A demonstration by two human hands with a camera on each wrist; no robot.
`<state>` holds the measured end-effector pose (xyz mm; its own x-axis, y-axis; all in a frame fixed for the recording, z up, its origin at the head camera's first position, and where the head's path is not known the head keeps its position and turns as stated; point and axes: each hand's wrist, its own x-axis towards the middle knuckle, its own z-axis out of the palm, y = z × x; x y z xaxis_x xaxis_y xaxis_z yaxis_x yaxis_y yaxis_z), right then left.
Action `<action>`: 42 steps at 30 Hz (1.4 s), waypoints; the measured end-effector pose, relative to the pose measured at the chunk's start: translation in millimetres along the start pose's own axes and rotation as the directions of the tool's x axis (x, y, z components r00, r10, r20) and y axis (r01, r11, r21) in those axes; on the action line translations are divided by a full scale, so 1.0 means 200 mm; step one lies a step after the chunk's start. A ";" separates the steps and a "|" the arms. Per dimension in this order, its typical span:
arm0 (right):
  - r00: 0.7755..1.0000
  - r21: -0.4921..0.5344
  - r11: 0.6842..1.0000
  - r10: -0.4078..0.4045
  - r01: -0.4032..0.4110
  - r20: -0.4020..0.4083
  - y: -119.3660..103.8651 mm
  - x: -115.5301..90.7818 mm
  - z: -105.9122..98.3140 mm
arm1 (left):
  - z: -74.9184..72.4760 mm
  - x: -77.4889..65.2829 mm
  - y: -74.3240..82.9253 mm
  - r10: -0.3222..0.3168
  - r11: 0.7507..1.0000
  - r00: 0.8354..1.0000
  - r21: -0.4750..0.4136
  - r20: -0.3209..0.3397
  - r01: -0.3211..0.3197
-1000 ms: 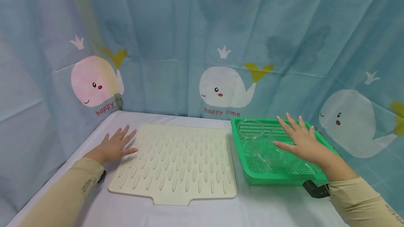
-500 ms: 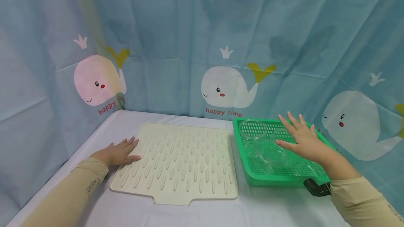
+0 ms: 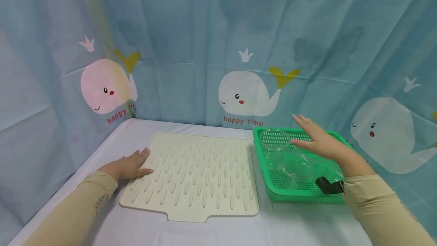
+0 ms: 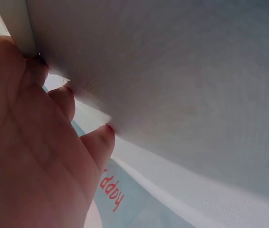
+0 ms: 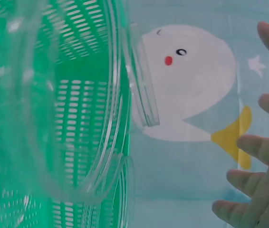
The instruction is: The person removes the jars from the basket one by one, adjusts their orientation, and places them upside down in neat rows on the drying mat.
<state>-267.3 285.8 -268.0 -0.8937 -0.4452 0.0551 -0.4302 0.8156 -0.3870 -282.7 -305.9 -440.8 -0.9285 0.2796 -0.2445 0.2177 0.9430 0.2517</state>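
Observation:
A cream board (image 3: 194,174) with rows of raised oval ridges lies flat on the white-covered table. My left hand (image 3: 128,166) rests at its left edge, fingers extended; in the left wrist view, fingertips (image 4: 107,135) touch the white cloth beside the board's edge (image 4: 21,28). To the right stands a green plastic basket (image 3: 293,193) with slotted sides. Several clear round dishes lie in it, one dish (image 3: 275,140) leaning high at the back left corner. My right hand (image 3: 319,143) hovers over the basket, fingers spread and holding nothing. It hides part of the basket's back right.
A light blue curtain (image 3: 177,48) printed with whales hangs behind the table and along both sides. White tablecloth (image 3: 235,234) shows along the front edge. A black strap device (image 3: 329,186) sits on my right wrist.
My left hand has come down onto the board's left edge and stayed there. The right hand has shifted left over the basket, its fingers closer together in the head view.

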 end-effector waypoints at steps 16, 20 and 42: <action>0.990 0.124 0.988 0.083 -0.097 0.116 0.07 0.15 0.05 | 0.00 -0.02 0.01 -0.008 1.000 1.000 -0.011 -0.010 0.008; 0.983 0.151 0.982 0.088 -0.112 0.160 0.10 0.18 0.06 | -0.01 -0.01 0.01 -0.001 1.000 1.000 -0.019 -0.008 0.001; 0.958 0.107 0.985 0.101 -0.134 0.267 0.13 0.25 0.10 | 0.01 -0.01 0.02 -0.024 0.999 1.000 -0.037 -0.012 0.024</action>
<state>-321.7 277.3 -294.4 -0.8661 -0.4427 -0.2324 -0.2903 0.8237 -0.4871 -280.1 -302.6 -441.0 -0.9370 0.2545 -0.2393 0.1843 0.9421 0.2802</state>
